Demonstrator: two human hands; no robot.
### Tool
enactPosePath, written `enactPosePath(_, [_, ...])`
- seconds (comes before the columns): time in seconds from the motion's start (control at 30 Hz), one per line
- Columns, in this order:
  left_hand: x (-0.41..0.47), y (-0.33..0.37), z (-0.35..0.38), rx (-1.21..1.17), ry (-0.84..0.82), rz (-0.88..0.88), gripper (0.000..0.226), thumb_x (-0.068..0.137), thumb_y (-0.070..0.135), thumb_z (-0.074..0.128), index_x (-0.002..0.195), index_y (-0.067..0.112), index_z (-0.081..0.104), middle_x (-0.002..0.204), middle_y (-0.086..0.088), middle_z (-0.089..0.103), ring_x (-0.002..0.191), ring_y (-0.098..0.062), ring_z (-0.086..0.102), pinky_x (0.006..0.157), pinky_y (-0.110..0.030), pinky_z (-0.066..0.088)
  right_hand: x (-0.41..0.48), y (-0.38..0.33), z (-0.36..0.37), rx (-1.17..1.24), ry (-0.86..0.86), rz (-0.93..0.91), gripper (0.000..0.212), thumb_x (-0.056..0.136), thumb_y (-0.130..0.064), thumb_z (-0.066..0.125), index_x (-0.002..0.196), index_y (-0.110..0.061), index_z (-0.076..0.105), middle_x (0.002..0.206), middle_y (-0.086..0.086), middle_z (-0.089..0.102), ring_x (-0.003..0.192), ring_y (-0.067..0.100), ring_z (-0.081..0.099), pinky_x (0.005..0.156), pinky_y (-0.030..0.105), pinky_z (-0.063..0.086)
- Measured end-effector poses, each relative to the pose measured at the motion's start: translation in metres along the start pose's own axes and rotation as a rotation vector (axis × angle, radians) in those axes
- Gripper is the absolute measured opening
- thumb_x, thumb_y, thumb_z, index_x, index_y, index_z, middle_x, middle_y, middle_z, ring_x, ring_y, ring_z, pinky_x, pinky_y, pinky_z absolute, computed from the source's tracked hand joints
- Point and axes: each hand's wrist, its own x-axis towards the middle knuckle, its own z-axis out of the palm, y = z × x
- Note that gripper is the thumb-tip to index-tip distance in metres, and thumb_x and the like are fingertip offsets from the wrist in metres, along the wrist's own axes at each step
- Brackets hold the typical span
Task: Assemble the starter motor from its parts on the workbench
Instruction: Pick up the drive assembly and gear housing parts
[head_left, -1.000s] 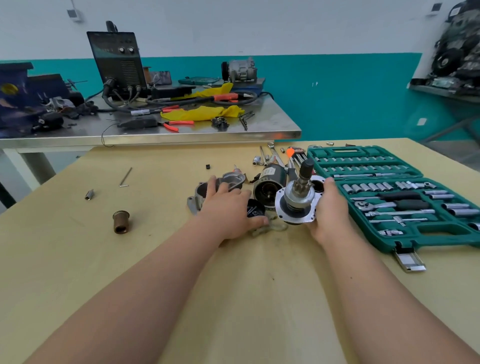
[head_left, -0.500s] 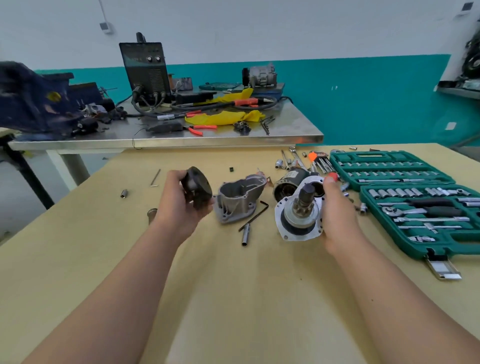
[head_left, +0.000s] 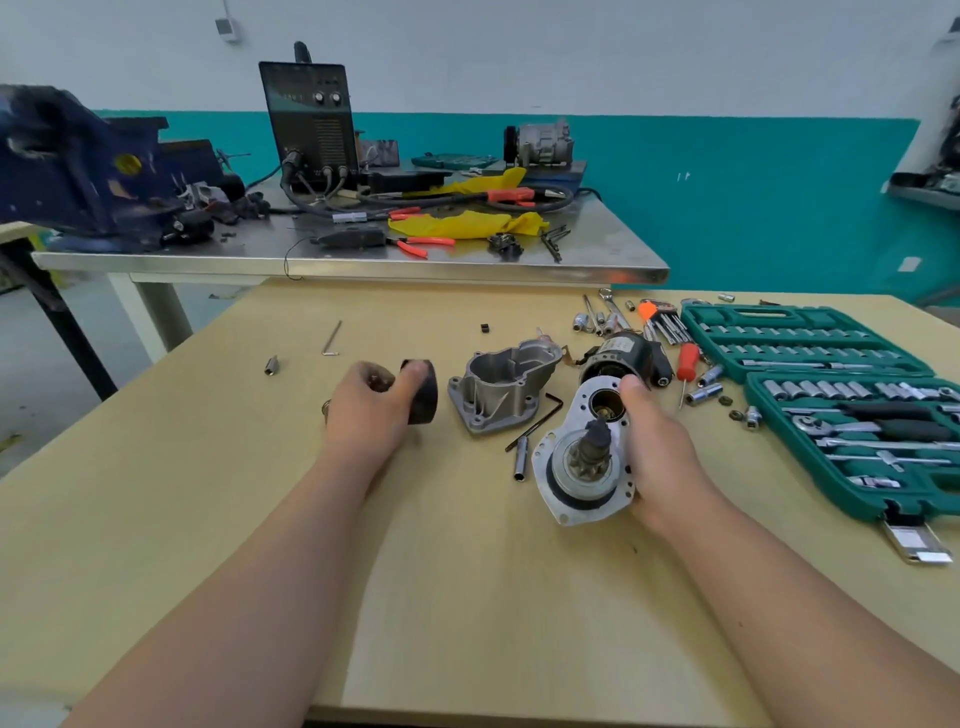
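Head camera: a black round cap (head_left: 422, 400) is gripped in the curled left hand (head_left: 371, 410). A flanged plate (head_left: 582, 415) with a pinion is held by the right hand (head_left: 662, 452), thumb on its upper rim. Between both grips, a grey housing (head_left: 501, 389) lies on the workbench (head_left: 467, 597).

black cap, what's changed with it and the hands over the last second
The left hand took the black cap from among the parts by the aluminium housing and carried it off to the left, where it now grips it. The right hand still holds the pinion plate assembly. The housing lies where it was.
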Motion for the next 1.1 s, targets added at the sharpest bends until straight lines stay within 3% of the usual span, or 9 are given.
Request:
enactPosePath(0.2, [0.014,-0.013,0.002,0.422,-0.087,0.290,0.044,0.076,0.053,0.073,0.071,0.017,0.047,0.073,0.002,0.054,0.067,-0.007,0.046,0.053,-0.029,0.027,-0.002,0.001,-0.001,-0.036,-0.015,-0.042,0.050,0.090,-0.059,0.041,0.126,-0.029,0.057,0.119,0.000,0.065,0.109,0.022,0.061,0.098,0.047,0.048])
enactPosePath(0.3, [0.016,-0.016,0.001,0.400,-0.076,0.319,0.042,0.081,0.052,0.069,0.075,0.015,0.050,0.071,0.004,0.053,0.067,-0.005,0.044,0.054,-0.026,0.026,-0.004,0.001,0.000,-0.060,-0.027,-0.088,0.046,0.091,-0.056,0.039,0.129,-0.034,0.054,0.125,-0.001,0.061,0.115,0.022,0.057,0.102,0.048,0.044])
enactPosePath(0.43, [0.014,-0.015,0.000,0.264,0.056,0.217,0.036,0.093,0.043,0.057,0.073,0.014,0.050,0.068,0.002,0.058,0.073,-0.022,0.052,0.060,-0.031,0.032,-0.007,0.000,0.002,-0.064,-0.037,-0.118,0.044,0.095,-0.053,0.038,0.132,-0.034,0.051,0.129,-0.002,0.058,0.117,0.020,0.055,0.104,0.047,0.042])
enactPosePath(0.53, [0.014,-0.015,-0.009,0.100,0.137,0.137,0.035,0.096,0.041,0.052,0.073,0.015,0.049,0.075,0.011,0.064,0.073,-0.017,0.055,0.057,-0.023,0.033,-0.008,-0.002,0.002,-0.060,-0.024,-0.112,0.042,0.096,-0.052,0.039,0.132,-0.033,0.051,0.128,-0.003,0.056,0.118,0.019,0.053,0.104,0.046,0.041])
enactPosePath(0.67, [0.015,-0.024,-0.020,0.470,0.013,0.179,0.028,0.095,0.038,0.053,0.080,0.015,0.052,0.081,0.001,0.061,0.081,-0.025,0.053,0.064,-0.032,0.037,-0.010,-0.002,0.001,-0.057,-0.032,-0.122,0.036,0.097,-0.050,0.038,0.127,-0.037,0.051,0.120,-0.005,0.057,0.110,0.015,0.055,0.098,0.041,0.044])
enactPosePath(0.8, [0.011,-0.022,-0.013,0.734,-0.057,0.297,0.014,0.097,0.029,0.051,0.100,0.017,0.058,0.105,-0.005,0.055,0.099,-0.027,0.054,0.079,-0.034,0.038,-0.010,-0.001,0.001,-0.111,-0.017,-0.146,0.033,0.094,-0.054,0.038,0.119,-0.038,0.054,0.113,-0.010,0.059,0.109,0.014,0.055,0.095,0.040,0.044])
enactPosePath(0.9, [0.009,-0.022,-0.015,0.625,-0.083,0.293,0.022,0.099,0.029,0.048,0.117,0.021,0.059,0.114,-0.002,0.058,0.111,-0.024,0.051,0.087,-0.040,0.047,-0.011,0.000,0.001,-0.134,-0.021,-0.159,0.034,0.090,-0.058,0.038,0.115,-0.042,0.054,0.111,-0.014,0.059,0.109,0.013,0.054,0.092,0.039,0.044])
enactPosePath(1.0, [0.007,-0.021,-0.017,0.465,-0.092,0.290,0.025,0.101,0.030,0.043,0.118,0.024,0.060,0.119,0.000,0.057,0.112,-0.022,0.052,0.094,-0.041,0.045,-0.013,0.000,0.002,-0.134,-0.038,-0.156,0.042,0.081,-0.064,0.039,0.115,-0.043,0.054,0.115,-0.013,0.060,0.111,0.014,0.055,0.097,0.042,0.044])
enactPosePath(1.1, [0.004,-0.016,-0.015,0.367,-0.086,0.327,0.022,0.101,0.029,0.044,0.112,0.024,0.062,0.122,-0.001,0.055,0.112,-0.022,0.051,0.088,-0.033,0.040,-0.014,-0.001,0.004,-0.176,-0.016,-0.195,0.025,0.091,-0.058,0.037,0.109,-0.046,0.050,0.100,-0.026,0.053,0.095,-0.003,0.049,0.080,0.032,0.041])
